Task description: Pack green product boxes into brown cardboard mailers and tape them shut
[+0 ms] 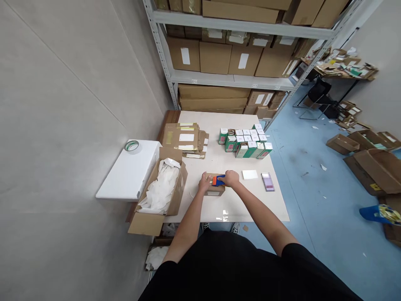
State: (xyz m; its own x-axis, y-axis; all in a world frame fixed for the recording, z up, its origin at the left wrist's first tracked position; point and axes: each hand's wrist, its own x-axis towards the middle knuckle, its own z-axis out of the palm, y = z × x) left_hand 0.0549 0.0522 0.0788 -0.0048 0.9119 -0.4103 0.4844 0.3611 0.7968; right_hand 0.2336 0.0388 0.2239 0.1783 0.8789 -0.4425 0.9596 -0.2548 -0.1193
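A small brown cardboard box (214,190) lies on the white table (250,205) in front of me. My left hand (204,182) rests on the box's left end with fingers curled against it. My right hand (231,178) is closed around an orange and blue tape dispenser (218,180) that sits on top of the box. Both forearms reach in from the bottom of the view.
An open carton with white packing paper (161,190) stands at the table's left. Flattened cardboard (184,138) lies behind it, and several green-and-white small boxes (247,143) are grouped at the back. A white card (249,174), a tape roll (132,146), shelves with cartons (216,56).
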